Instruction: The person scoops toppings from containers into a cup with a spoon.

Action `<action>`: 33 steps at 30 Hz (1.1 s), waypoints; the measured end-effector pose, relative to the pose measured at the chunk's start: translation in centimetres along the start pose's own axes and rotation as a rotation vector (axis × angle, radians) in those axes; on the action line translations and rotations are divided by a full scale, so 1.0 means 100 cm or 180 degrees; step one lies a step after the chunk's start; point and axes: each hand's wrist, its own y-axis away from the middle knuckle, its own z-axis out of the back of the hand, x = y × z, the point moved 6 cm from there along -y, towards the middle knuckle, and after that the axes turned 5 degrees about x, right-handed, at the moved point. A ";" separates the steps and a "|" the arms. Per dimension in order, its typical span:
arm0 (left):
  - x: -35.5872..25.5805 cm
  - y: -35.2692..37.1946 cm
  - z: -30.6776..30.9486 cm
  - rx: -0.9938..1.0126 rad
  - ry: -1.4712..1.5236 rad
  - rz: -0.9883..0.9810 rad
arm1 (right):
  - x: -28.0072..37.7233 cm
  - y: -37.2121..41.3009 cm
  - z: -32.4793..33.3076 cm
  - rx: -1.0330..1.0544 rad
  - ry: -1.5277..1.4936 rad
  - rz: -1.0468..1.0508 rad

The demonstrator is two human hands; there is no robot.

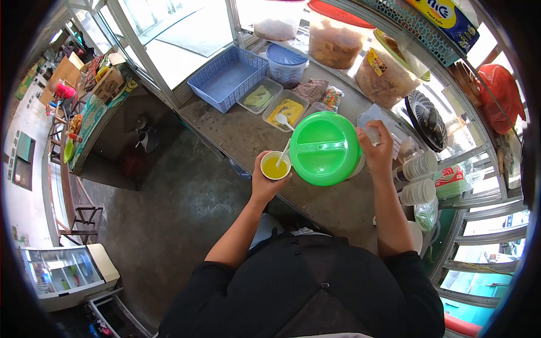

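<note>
My left hand (pixel 265 183) is closed around a paper cup (pixel 290 164) with yellow liquid in it. A thin whitish streak runs from the cup up to the edge of a pitcher with a bright green lid (pixel 321 169); I cannot tell whether it is a pour or a utensil. My right hand (pixel 378 145) is curled at the pitcher's right side, its grip partly hidden. Just beyond the pitcher, a tub of yellow food (pixel 288 106) holds a white spoon (pixel 282 119). A tub of pale green food (pixel 259 97) sits beside it.
A blue basket (pixel 231 76) and a blue-lidded container (pixel 286 62) stand farther back on the counter (pixel 332 205). Large tubs, one red-lidded (pixel 337 42), line the window side. Stacked paper cups (pixel 418 192) lie right of my right arm. A display case (pixel 65 273) stands at lower left.
</note>
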 end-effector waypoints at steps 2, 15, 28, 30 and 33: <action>0.001 -0.001 -0.001 0.0010 0.0022 -0.0027 | 0.004 0.000 -0.001 0.0015 -0.0057 -0.0042; -0.002 -0.005 -0.003 0.0040 -0.0014 0.0014 | 0.003 -0.003 -0.004 0.0046 0.0008 -0.0021; 0.000 -0.006 -0.004 0.0024 -0.0037 0.0015 | 0.001 -0.005 -0.001 -0.0004 -0.0082 0.0006; 0.001 -0.007 -0.005 0.0023 -0.0034 0.0007 | 0.002 -0.005 -0.001 0.0011 -0.0054 0.0009; -0.001 -0.008 -0.007 0.0023 -0.0016 -0.0004 | 0.005 -0.005 -0.003 0.0021 -0.0012 0.0009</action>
